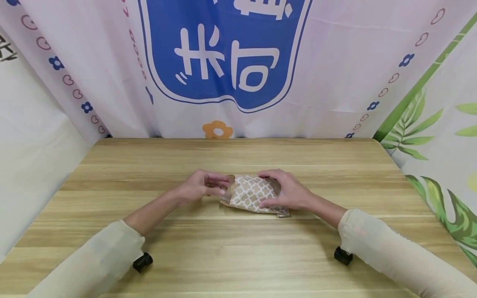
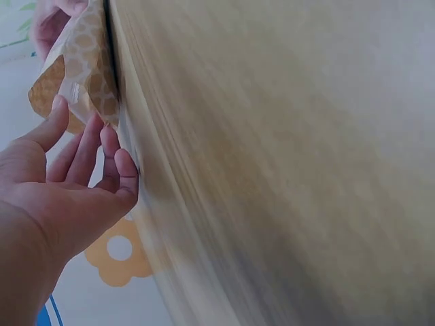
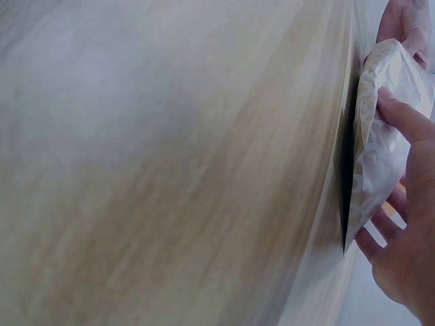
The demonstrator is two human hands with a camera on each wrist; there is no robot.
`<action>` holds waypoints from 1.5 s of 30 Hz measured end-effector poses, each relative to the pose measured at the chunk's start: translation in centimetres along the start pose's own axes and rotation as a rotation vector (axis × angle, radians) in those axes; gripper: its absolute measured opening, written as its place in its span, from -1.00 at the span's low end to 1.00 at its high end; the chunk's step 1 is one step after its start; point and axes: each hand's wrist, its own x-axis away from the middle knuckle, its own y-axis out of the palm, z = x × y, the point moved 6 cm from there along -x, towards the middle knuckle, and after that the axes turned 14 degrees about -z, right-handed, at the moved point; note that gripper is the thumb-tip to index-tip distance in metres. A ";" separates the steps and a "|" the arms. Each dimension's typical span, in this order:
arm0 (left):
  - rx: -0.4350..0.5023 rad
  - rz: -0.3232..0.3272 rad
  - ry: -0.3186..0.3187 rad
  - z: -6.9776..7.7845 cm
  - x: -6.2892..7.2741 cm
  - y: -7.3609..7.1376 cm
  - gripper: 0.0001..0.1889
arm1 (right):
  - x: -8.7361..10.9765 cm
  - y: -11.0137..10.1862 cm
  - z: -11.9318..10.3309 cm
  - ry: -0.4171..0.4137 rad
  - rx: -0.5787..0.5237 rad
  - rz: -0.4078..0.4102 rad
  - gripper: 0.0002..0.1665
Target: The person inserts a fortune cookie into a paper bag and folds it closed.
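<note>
A brown paper bag (image 1: 249, 193) with a white lattice pattern lies on its side on the table, its mouth facing left. My right hand (image 1: 288, 191) holds the bag's right part, thumb on the near side and fingers over the far side. In the right wrist view the same bag (image 3: 387, 129) looks pale and crinkled between thumb and fingers. At the mouth, my left hand (image 1: 199, 187) has its fingers loosely bent and the thumb apart from them. Something whitish and glossy (image 2: 78, 96) shows inside the mouth in the left wrist view; its kind cannot be made out.
The wood-grain table (image 1: 238, 252) extends around the bag on all sides. Behind it hangs a white curtain (image 1: 328, 82) with a blue printed emblem. Leaf-patterned cloth (image 1: 439, 174) hangs along the right side. A small black object (image 1: 143, 262) sits under each sleeve.
</note>
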 end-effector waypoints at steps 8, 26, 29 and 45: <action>0.074 0.093 0.001 0.0 -0.4 0.6 -0.40 | 0.0 0.0 0.1 0.006 -0.004 -0.002 0.02; 0.062 0.183 0.003 0.3 -1.4 1.2 -0.39 | -0.2 -0.1 0.1 0.007 -0.023 0.001 0.04; 0.041 0.195 0.001 0.4 -1.7 1.3 -0.39 | -0.2 -0.1 0.1 0.004 -0.023 0.002 0.03; -0.070 0.099 0.013 1.4 -1.4 1.5 -0.41 | -0.2 -0.3 0.0 0.013 -0.014 0.005 0.03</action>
